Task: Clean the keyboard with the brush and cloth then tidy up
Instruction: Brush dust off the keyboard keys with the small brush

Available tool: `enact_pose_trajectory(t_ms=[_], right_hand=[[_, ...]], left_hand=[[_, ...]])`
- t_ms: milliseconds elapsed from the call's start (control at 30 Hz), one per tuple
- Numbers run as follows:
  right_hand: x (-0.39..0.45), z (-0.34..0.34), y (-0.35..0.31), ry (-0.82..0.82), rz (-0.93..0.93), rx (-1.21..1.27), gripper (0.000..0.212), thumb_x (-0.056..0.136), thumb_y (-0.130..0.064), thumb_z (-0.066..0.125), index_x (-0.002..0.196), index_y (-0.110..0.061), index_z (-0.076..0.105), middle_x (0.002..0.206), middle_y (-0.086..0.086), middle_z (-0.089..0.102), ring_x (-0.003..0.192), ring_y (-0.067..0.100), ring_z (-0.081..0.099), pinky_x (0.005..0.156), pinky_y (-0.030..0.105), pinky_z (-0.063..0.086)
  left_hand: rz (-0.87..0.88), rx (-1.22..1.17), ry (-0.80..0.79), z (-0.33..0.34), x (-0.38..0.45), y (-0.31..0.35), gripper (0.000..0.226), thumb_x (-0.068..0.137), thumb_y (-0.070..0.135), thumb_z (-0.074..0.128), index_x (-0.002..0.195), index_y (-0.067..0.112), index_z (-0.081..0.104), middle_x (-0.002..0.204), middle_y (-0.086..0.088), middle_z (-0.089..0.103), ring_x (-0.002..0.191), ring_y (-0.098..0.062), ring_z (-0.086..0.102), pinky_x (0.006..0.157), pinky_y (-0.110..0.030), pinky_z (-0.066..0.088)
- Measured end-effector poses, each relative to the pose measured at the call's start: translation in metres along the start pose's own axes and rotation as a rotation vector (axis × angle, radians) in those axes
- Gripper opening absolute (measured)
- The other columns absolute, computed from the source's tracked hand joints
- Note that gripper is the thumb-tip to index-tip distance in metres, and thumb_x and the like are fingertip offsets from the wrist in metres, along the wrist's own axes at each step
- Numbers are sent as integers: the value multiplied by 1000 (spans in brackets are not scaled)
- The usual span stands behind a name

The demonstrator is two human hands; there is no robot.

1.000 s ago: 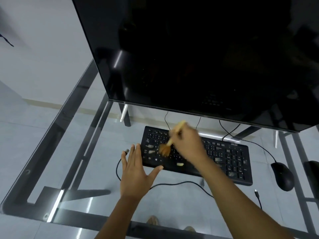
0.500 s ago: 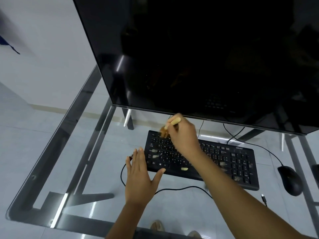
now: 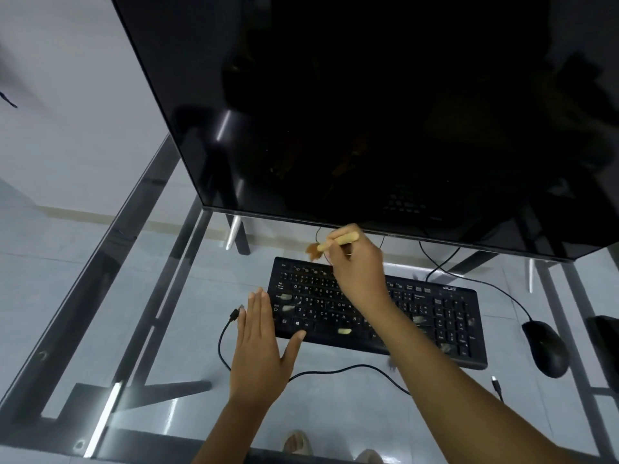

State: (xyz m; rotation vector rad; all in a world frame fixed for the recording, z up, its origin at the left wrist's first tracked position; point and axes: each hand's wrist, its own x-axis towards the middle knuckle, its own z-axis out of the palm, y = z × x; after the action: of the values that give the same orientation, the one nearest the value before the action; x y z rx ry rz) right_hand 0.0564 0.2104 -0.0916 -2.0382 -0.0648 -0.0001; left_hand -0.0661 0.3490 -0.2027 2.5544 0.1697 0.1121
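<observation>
Your right hand (image 3: 356, 272) fingers grip the brush (image 3: 331, 244) above the keyboard (image 3: 435, 316) back edge; left hand (image 3: 261, 349) fingers flat on bench (image 3: 100, 329).

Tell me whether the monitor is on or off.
Apparently off, or at least dark: the monitor screen is black all over, showing only dim reflections. No lit image or indicator light is visible, so sleep mode cannot be ruled out.

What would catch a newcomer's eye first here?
The big dark monitor fills the upper frame. Below it, the right hand holds a brush above the black keyboard's far edge, while the left hand lies flat by its left end on the glass desk.
</observation>
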Motion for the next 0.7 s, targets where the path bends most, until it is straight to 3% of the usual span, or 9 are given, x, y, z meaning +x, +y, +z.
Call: enact_pose_trajectory(t_ms=[100, 167, 200, 267, 400, 500, 567, 633, 700], right_hand=[[0, -10, 5, -115, 74, 40, 4, 94, -10, 58, 93, -12, 61, 78, -8, 71, 76, 9, 70, 76, 33, 60], [-5, -8, 10, -205, 85, -45, 4, 95, -13, 59, 94, -11, 62, 80, -5, 72, 77, 12, 70, 76, 40, 59], [-7, -10, 13, -125, 74, -56, 3, 94, -13, 59, 94, -12, 62, 80, -6, 71, 76, 13, 70, 75, 41, 59], [-9, -14, 15, 56, 44, -1, 4, 94, -11, 58, 95, -12, 62, 81, -8, 70, 77, 12, 69, 75, 39, 59], [-9, -10, 13, -161, 72, -45, 4, 95, -16, 58, 95, -13, 61, 79, -8, 71, 75, 10, 68, 74, 35, 59], [-8, -7, 14, 50, 40, -14, 4, 95, -11, 57, 94, -13, 60, 80, -9, 68, 73, 7, 67, 67, 28, 57], [-7, 1, 8, -85, 71, 30, 7, 95, -13, 56, 93, -19, 59, 80, -8, 68, 74, 14, 69, 70, 34, 59], [-6, 6, 3, -210, 72, -6, 6, 96, -15, 57, 92, -18, 59, 76, -11, 66, 73, 6, 68, 72, 28, 59], [-2, 7, -1, -67, 32, 18, 5, 96, -8, 56, 92, -11, 59, 75, -12, 64, 71, -4, 64, 69, 16, 54]], left_hand=[[-44, -79, -8, -1, 4, 3, 88, 89, 67, 31, 152, 11, 4, 157, 2, 4, 137, 8, -24, 115, -39, 16], [-51, -80, -35, -1, 6, 1, 90, 88, 70, 29, 152, 13, 3, 160, -2, 7, 143, -2, -13, 117, -37, 13], [-42, -72, -53, -1, 6, 0, 90, 87, 71, 29, 152, 14, 2, 160, -4, 11, 146, -9, -5, 118, -36, 10], [-36, -67, -73, 1, 5, 0, 92, 87, 72, 30, 152, 15, -1, 160, -5, 12, 147, -14, 1, 118, -35, 6], [-25, -39, -66, 2, 4, -3, 98, 84, 76, 33, 152, 16, -5, 161, -3, 7, 148, -14, -2, 119, -37, 6], [-27, -35, -62, 2, 3, -6, 101, 82, 77, 35, 152, 15, -3, 160, -4, 10, 148, -16, 2, 119, -38, 10], [-59, -46, -57, 2, 3, -6, 102, 81, 78, 37, 152, 17, -3, 160, -4, 11, 148, -19, 3, 118, -38, 11], [-99, -72, -68, 2, 4, -3, 103, 80, 75, 45, 152, 20, -4, 160, -3, 11, 148, -22, 2, 117, -38, 12], [-122, -101, -79, 3, 3, 2, 105, 78, 72, 51, 152, 21, -3, 160, -3, 12, 148, -24, 3, 116, -39, 14]])
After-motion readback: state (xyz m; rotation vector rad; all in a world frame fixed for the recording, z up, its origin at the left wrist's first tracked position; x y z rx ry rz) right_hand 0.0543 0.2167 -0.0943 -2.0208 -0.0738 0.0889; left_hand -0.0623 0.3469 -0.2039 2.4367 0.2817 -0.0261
